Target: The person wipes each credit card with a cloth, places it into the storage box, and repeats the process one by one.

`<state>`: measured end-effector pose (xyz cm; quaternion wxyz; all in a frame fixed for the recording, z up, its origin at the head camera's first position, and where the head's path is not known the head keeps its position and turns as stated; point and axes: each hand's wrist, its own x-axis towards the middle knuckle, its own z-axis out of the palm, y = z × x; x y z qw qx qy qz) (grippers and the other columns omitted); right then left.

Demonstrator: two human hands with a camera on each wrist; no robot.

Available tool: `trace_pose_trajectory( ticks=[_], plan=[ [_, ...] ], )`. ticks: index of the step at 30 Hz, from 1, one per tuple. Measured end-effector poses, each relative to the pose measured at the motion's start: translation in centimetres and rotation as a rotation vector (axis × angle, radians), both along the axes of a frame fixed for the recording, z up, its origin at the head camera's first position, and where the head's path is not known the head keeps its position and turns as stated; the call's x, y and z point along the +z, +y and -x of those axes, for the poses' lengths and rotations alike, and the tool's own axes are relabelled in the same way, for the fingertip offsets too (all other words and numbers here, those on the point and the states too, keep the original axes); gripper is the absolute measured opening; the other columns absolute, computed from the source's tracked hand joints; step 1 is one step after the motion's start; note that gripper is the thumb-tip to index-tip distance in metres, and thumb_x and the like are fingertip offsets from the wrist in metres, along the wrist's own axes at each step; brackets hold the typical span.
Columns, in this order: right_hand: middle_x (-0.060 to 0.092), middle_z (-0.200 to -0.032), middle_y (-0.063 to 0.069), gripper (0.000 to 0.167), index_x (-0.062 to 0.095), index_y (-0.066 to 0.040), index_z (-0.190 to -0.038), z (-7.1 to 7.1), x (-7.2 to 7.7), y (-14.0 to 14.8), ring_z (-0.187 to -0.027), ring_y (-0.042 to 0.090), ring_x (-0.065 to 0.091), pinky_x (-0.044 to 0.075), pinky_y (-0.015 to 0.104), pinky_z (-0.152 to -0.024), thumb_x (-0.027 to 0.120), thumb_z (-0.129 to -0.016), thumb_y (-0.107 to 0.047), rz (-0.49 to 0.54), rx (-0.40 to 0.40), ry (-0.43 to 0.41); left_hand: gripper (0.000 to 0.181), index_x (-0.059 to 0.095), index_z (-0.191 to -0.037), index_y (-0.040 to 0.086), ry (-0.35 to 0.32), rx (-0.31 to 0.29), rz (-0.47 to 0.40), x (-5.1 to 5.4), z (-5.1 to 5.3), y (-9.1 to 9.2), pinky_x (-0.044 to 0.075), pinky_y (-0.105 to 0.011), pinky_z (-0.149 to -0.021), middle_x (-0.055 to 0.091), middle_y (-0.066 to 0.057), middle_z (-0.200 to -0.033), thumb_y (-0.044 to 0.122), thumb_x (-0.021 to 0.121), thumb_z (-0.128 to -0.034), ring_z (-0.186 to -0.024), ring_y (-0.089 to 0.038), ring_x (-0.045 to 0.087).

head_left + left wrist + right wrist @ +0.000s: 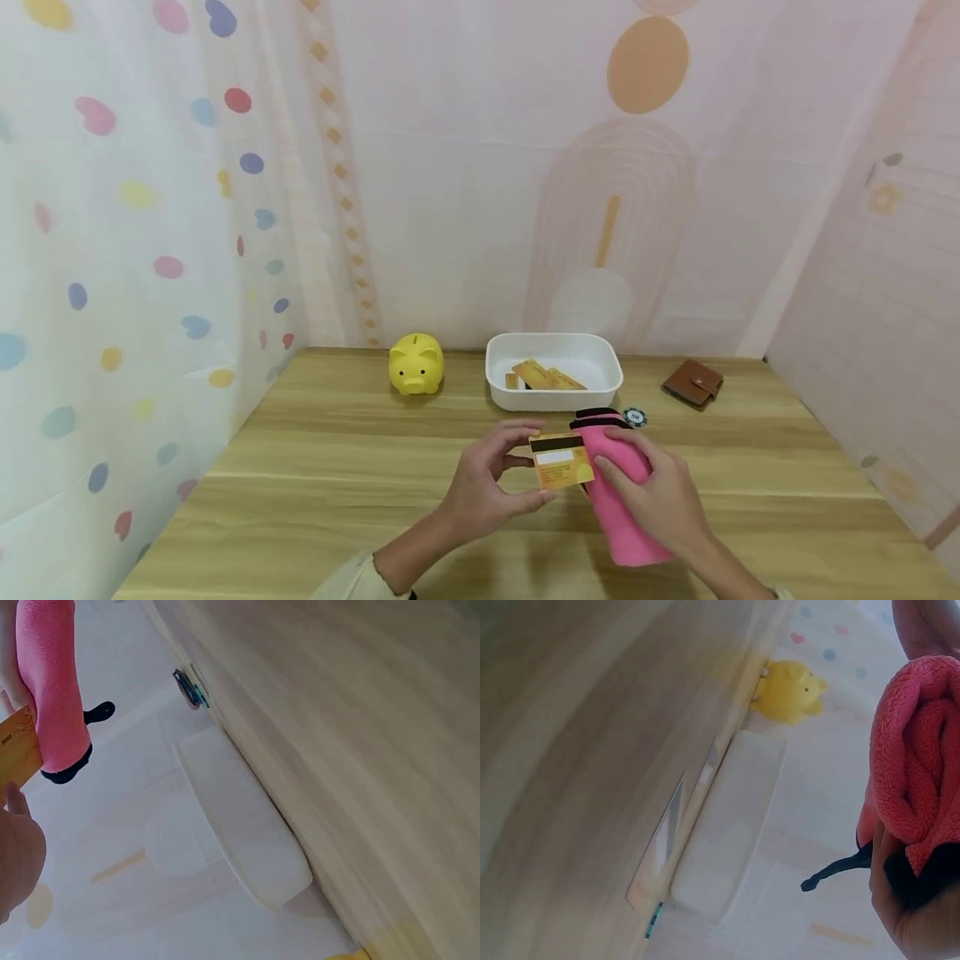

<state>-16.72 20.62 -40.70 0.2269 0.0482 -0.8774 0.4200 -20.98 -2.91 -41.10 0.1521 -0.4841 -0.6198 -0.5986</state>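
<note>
My left hand [487, 475] pinches an orange card [558, 471] between thumb and fingers at its edges. A black stripe and a white strip show on the card's face. My right hand [660, 492] grips a rolled pink towel [622, 508] with black trim; the right wrist view shows the fuzzy folds of the towel [907, 750] and a black strap [836, 870] sticking out. The card's right edge is against or just before the towel, beside the right thumb. In the left wrist view, part of the card [19, 754] is cut off by the frame.
Behind the hands stands a white bin [555, 402] holding several orange cards [543, 375]. A yellow piggy bank [416, 367] is left of it. A poker chip [634, 417] lies near the towel's top, and a brown wallet [692, 383] lies farther right. Curtains border the wooden table [337, 467].
</note>
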Motion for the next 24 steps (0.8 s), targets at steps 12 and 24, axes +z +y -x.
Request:
trace_pose_trajectory(
  ticks=[12, 24],
  plan=[
    [0.069, -0.088, 0.011, 0.033, 0.069, -0.024, -0.118, -0.8, 0.8, -0.2, -0.056, 0.01, 0.057, 0.049, 0.027, -0.044, 0.077, -0.088, -0.033, 0.036, 0.014, -0.035, 0.038, 0.058, -0.104, -0.005, 0.0, 0.01, -0.069, 0.2, 0.6, 0.2, 0.06, -0.041, -0.081, 0.06, -0.025, -0.122, -0.011, 0.081, -0.0745, -0.115, -0.024, 0.061],
    [0.072, -0.095, 0.008, 0.034, 0.069, -0.025, -0.117, -1.3, 0.3, 0.0, -0.061, 0.01, 0.058, 0.05, 0.026, -0.046, 0.08, -0.085, -0.031, 0.04, 0.031, 0.006, 0.021, 0.067, -0.089, -0.002, 0.036, 0.08, -0.155, -0.3, 1.1, 0.1, 0.056, -0.025, -0.05, 0.067, -0.026, -0.102, -0.015, 0.076, -0.0763, -0.084, -0.022, 0.069]
  ],
)
